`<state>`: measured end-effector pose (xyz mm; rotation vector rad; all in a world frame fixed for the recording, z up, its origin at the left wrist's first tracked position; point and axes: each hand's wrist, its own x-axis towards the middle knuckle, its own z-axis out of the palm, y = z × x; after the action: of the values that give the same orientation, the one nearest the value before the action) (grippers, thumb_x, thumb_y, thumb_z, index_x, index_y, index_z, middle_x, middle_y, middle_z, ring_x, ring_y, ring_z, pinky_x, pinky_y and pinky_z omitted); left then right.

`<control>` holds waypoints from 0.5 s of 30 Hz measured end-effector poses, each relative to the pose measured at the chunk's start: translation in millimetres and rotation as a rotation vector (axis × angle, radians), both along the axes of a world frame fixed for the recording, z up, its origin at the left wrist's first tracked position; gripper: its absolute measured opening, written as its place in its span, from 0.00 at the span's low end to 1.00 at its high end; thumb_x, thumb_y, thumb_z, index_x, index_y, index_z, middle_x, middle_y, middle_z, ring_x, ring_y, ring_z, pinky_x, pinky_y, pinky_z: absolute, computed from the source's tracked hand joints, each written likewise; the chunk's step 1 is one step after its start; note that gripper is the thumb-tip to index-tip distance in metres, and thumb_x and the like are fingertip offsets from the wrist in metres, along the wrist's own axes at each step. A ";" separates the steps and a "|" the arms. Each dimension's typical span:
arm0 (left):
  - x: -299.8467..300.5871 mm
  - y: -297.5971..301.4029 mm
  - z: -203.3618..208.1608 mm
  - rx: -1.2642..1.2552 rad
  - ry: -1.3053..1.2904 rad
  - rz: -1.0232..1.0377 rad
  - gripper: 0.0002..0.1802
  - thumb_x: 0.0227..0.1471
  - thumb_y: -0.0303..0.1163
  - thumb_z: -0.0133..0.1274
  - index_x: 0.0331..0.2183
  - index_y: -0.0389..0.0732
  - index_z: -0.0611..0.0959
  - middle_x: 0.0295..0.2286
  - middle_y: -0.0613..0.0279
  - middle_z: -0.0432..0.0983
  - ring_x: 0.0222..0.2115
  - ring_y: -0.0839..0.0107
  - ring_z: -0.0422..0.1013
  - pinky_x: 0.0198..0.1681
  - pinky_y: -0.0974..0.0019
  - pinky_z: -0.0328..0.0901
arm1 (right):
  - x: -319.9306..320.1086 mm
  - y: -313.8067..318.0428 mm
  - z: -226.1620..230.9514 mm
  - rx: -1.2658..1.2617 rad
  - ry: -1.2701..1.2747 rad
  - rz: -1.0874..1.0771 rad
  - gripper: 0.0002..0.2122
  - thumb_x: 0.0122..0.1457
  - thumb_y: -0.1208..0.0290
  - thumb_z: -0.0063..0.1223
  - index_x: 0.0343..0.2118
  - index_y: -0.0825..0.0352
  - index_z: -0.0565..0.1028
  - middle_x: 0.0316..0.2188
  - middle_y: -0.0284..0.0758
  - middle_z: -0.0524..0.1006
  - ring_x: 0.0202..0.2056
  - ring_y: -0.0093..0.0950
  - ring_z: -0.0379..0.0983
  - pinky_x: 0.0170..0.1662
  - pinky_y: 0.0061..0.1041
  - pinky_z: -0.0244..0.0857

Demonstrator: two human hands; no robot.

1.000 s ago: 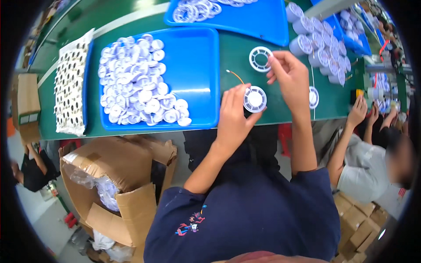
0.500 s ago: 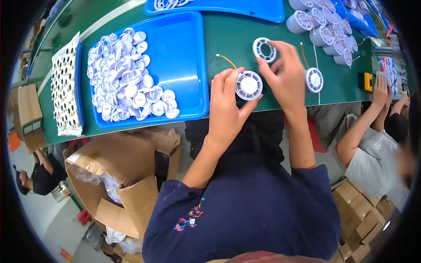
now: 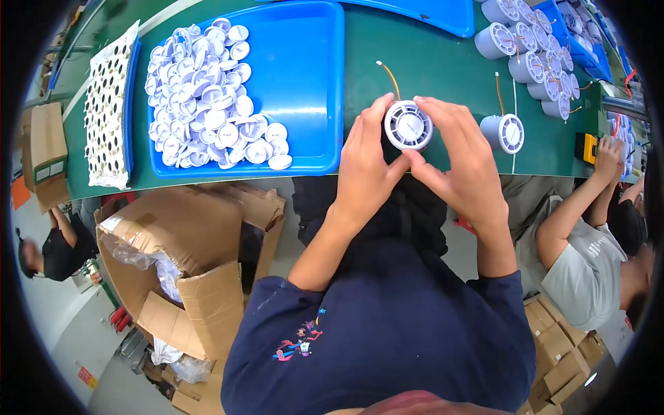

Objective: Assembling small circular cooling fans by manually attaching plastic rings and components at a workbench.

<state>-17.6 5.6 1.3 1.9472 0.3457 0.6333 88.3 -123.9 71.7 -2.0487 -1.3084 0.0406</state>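
Note:
A white cylindrical unit [image 3: 409, 125] with a slotted ring round its top face stands at the front of the green table, between my hands. My left hand [image 3: 368, 155] curls round its left side, fingertips near the top and thumb at the bottom edge. On the other side, my right hand [image 3: 465, 153] presses its fingers and thumb against the rim. Both thumbs meet close to the lower edge. From behind the unit runs a thin orange wire [image 3: 391, 77] ending in a small white plug. A similar white cylinder [image 3: 506, 133] with its own wire lies to the right.
At left sits a blue tray [image 3: 297, 128] heaped with small white round caps [image 3: 207, 104], beside a white sheet [image 3: 111, 111] with dark dots. Several white cylinders [image 3: 529, 66] are grouped at back right. A co-worker's hands [image 3: 609, 159] are at the far right, near a yellow-black object [image 3: 586, 147].
My right hand has brought the loose white ring down onto the unit's top and now grips the rim. The view has shifted a little.

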 end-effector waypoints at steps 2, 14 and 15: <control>-0.5 0.7 -1.7 0.010 -0.001 -0.005 0.49 0.40 0.18 0.71 0.64 0.37 0.70 0.55 0.47 0.77 0.55 0.45 0.74 0.58 0.50 0.70 | -1.2 -1.1 -0.1 -0.003 0.001 -0.015 0.28 0.53 0.75 0.71 0.58 0.73 0.74 0.53 0.47 0.78 0.53 0.48 0.76 0.56 0.43 0.72; 2.8 -4.9 -5.5 0.011 -0.055 0.011 0.48 0.42 0.21 0.73 0.64 0.38 0.71 0.54 0.46 0.78 0.54 0.44 0.75 0.56 0.50 0.72 | -11.1 1.4 0.8 -0.003 -0.036 -0.083 0.26 0.53 0.75 0.71 0.55 0.73 0.75 0.52 0.47 0.78 0.50 0.48 0.76 0.53 0.42 0.72; 4.2 -7.7 -6.4 -0.007 -0.097 0.031 0.47 0.44 0.24 0.74 0.64 0.38 0.71 0.53 0.45 0.77 0.54 0.44 0.75 0.55 0.49 0.72 | -12.0 2.0 1.4 -0.008 -0.033 -0.090 0.26 0.53 0.76 0.71 0.55 0.73 0.75 0.52 0.47 0.79 0.49 0.48 0.76 0.53 0.42 0.73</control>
<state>-13.3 -2.0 -5.1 1.9004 0.3178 0.7429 76.3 -121.9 73.1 -2.1211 -1.2363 -0.0284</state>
